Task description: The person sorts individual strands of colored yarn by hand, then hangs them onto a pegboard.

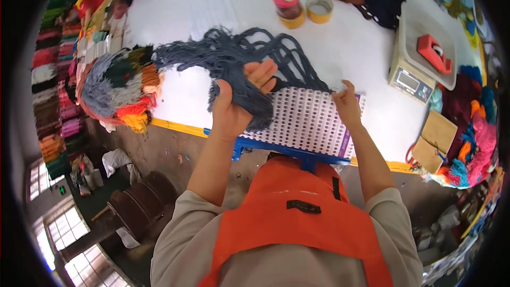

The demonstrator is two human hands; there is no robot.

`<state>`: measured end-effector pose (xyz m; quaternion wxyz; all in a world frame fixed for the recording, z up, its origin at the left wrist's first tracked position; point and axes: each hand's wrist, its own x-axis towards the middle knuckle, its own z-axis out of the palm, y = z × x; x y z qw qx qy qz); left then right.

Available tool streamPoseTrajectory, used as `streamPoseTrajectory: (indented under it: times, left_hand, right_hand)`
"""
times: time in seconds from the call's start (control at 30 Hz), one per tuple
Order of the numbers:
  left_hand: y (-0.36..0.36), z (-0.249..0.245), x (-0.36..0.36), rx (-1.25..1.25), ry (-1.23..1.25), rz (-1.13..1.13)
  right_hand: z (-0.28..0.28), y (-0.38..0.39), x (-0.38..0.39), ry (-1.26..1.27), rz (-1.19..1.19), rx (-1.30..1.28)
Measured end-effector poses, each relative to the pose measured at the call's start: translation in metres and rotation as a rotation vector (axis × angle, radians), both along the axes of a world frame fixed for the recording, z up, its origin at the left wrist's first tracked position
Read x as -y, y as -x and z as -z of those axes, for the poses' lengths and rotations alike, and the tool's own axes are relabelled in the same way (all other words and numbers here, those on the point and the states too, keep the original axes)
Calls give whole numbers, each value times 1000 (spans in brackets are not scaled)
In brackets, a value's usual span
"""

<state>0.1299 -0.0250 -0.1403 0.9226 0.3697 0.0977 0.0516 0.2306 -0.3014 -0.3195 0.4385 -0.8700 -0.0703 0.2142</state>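
Observation:
My left hand [240,101] grips a thick bundle of grey-blue yarn [239,56] that spreads out in loops over the white table [350,48]. Under the yarn lies a white perforated board [311,119] with rows of holes and a purple edge, resting on a blue frame [276,151] at the table's near edge. My right hand [348,103] pinches a strand of the yarn at the board's right top corner. I wear an orange vest over a beige shirt.
A mixed heap of yarn scraps [119,87] lies left of the board. A pink-lidded jar [288,4] and a yellow tape roll [319,8] stand at the back. A scale [422,58] holding a red tape dispenser [434,53] sits right. Yarn bundles line both sides.

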Motion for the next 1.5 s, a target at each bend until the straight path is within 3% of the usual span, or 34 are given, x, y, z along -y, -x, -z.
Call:
streamPoseTrajectory:
  times: [0.03, 0.1, 0.17, 0.2, 0.27, 0.3, 0.37, 0.4, 0.43, 0.47, 0.5, 0.53, 0.57, 0.6, 0.63, 0.67, 0.73, 0.77, 0.83, 0.87, 0.93, 1.0, 1.07, 1.13, 1.2, 1.27, 1.37, 1.4, 1.47, 1.5]
  left_hand:
    - [6, -6, -3, 58, -116, 17]
    - [20, -20, -14, 171, -350, 68]
    - [34, -50, -15, 53, -528, 70]
    - [43, -42, -29, 15, -829, 186]
    - [58, -60, -37, 227, -1440, 145]
    - [67, -89, -41, 307, -1173, 168]
    - [82, -111, -39, 260, -1089, -41]
    - [91, -130, -63, 269, -1294, -13]
    - [94, -138, -86, 252, -1316, -74]
    - [101, -148, -109, 46, -1303, -107]
    - [101, -155, -115, -51, -930, -178]
    - [103, -125, -131, -31, -566, -80]
    - [107, -95, -142, -6, -200, 20]
    - [116, -114, -124, 19, -137, 539]
    - [133, -37, -112, 326, 707, 771]
    - [140, -2, -73, 636, 1000, 613]
    - [159, -82, -51, -519, 415, 81]
    - [164, -75, -74, 22, 116, 379]
    - [140, -91, -83, 157, 104, 154]
    - [140, -104, -89, 250, 166, 104]
    - [145, -139, -98, 222, -84, 69]
    - [148, -161, -104, 227, -61, 102]
    - [147, -175, -103, 259, -214, 83]
    - [143, -174, -93, 310, -185, -5]
    - [138, -155, -89, 293, 76, 118]
    - [137, -156, -88, 250, 44, 157]
    - [137, -172, -89, 288, -179, 126]
    - [136, -177, -86, 287, -175, 127]
    - [133, -187, -78, 255, -196, -1]
    - [130, -188, -72, 256, -145, -26]
  right_hand:
    - [2, 8, -9, -49, 29, 72]
    - [-46, 29, -44, -213, 40, 82]
    - [-114, 54, -87, -416, -176, 144]
    - [-152, 66, -107, -539, -306, 200]
    - [-200, 98, -141, -714, -407, 220]
    - [-207, 112, -154, -707, -462, 112]
    - [-207, 136, -177, -750, -473, -89]
    - [-208, 142, -181, -716, -518, -231]
    - [-210, 145, -183, -674, -564, -373]
    - [-225, 148, -184, -732, -610, -524]
    - [-250, 149, -184, -794, -599, -683]
    - [-269, 153, -183, -851, -576, -850]
    - [-271, 158, -188, -915, -599, -817]
    - [-275, 166, -196, -1076, -518, -936]
    - [-281, 170, -204, -1238, -431, -1045]
    - [-285, 169, -205, -1268, -459, -1128]
    - [-289, 174, -202, -1167, -503, -1133]
    - [-281, 179, -200, -1152, -549, -1064]
    - [-285, 180, -190, -843, -744, -817]
    - [-284, 183, -190, -743, -730, -757]
    - [-281, 183, -186, -706, -679, -773]
    - [-292, 184, -184, -725, -589, -781]
    - [-307, 183, -180, -774, -612, -764]
    - [-320, 182, -175, -891, -665, -768]
    - [-316, 186, -174, -843, -673, -718]
    - [-310, 179, -173, -686, -673, -689]
    - [-300, 173, -168, -714, -593, -623]
    - [-300, 173, -168, -760, -565, -536]
    - [-303, 180, -178, -679, -571, -13]
    - [-312, 187, -185, -683, -504, -21]
